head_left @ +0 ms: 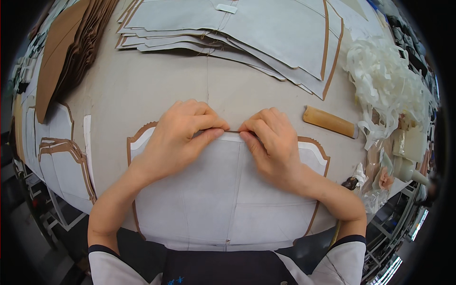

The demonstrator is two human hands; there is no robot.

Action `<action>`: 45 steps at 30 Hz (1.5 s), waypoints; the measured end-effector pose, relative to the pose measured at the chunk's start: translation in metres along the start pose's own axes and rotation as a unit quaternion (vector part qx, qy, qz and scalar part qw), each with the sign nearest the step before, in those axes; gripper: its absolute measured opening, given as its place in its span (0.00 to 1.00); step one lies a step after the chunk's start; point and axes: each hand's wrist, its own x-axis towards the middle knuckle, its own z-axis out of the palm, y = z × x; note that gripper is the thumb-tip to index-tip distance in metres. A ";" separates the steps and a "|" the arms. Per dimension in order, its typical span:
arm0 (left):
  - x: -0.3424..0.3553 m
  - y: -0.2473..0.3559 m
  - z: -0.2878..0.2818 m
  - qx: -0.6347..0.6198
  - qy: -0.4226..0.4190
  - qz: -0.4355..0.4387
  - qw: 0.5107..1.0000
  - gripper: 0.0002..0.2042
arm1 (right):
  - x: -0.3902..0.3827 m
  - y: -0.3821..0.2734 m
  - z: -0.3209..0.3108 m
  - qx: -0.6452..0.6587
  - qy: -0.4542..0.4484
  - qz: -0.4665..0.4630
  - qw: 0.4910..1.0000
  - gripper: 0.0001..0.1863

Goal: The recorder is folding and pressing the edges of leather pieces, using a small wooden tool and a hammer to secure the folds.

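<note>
A light grey-white sewn panel [209, 199] with a brown edge lies in front of me, its near side at the table's front edge. At the middle of its far edge, my left hand [183, 135] pinches the brown border between thumb and fingers. A short way to the right, my right hand [270, 145] pinches the same border. Between the two fingertips a short dark stretch of the folded edge shows. White strips line the panel's far corners, where the brown edging looks notched. What lies under my fingers is hidden.
Stacked grey panels [228, 35] lie at the back, brown pieces [64, 57] at the far left, and smaller panels [64, 166] on the left. To the right are a tan, bamboo-like strip [330, 122], a heap of white ribbons [380, 78] and a pale bottle [406, 168].
</note>
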 end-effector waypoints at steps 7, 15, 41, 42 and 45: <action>-0.003 0.003 0.006 0.027 0.002 0.006 1.000 0.06 | -0.004 -0.003 -0.001 0.013 0.009 0.006 1.000 0.10; -0.013 -0.009 0.019 0.062 0.051 0.079 0.994 0.10 | -0.013 0.011 -0.003 0.051 0.007 -0.046 0.998 0.19; -0.020 -0.017 0.019 0.207 0.072 0.229 0.948 0.21 | -0.016 0.020 -0.009 -0.052 -0.004 -0.195 0.979 0.20; -0.020 -0.017 0.020 0.197 0.073 0.225 0.951 0.22 | -0.016 0.019 -0.009 -0.056 -0.002 -0.199 0.978 0.20; -0.019 -0.015 0.023 0.182 0.073 0.222 0.955 0.22 | -0.016 0.018 -0.009 -0.076 0.004 -0.208 0.975 0.20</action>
